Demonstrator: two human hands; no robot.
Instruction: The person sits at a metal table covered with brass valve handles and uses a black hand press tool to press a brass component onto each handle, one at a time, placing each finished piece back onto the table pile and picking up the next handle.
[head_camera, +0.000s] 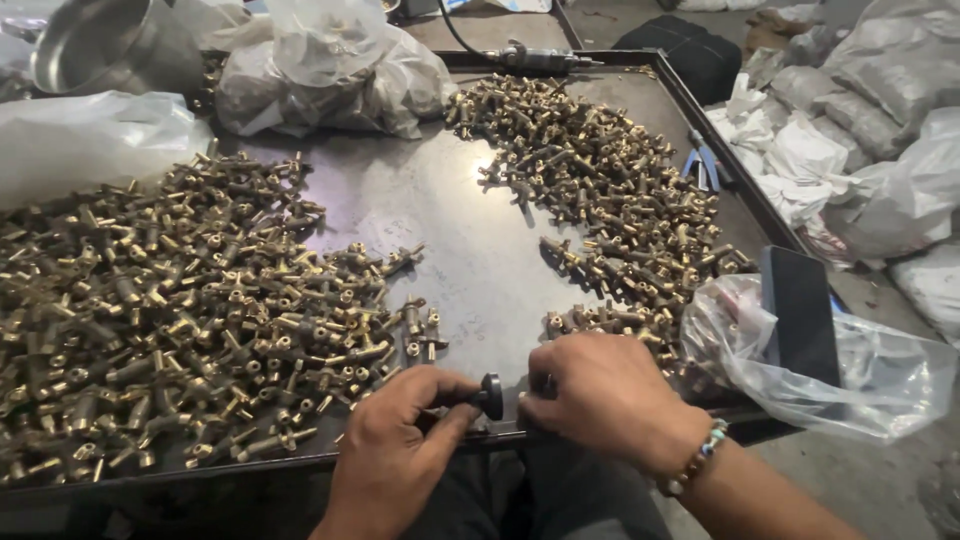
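At the far left a steel pot (110, 45) and a clear plastic bag (85, 140) sit at the back of the dark metal worktop (450, 230); below them a broad heap of brass fittings (170, 320) covers the left half; a tied bag of parts (330, 70) lies behind the bare middle. At the near edge the left hand (395, 450) pinches a small black knob (491, 396) between thumb and fingers; the knob sits between the two hands, just over the worktop's front rim; the right hand (600, 395), a beaded bracelet (697, 462) on its wrist, is curled closed just beside it, but what it grips is hidden. A second pile of fittings (590, 190) spreads behind it; blue pliers (705, 165) lie by the right rim; a crumpled clear bag (830, 370) hangs off the corner.
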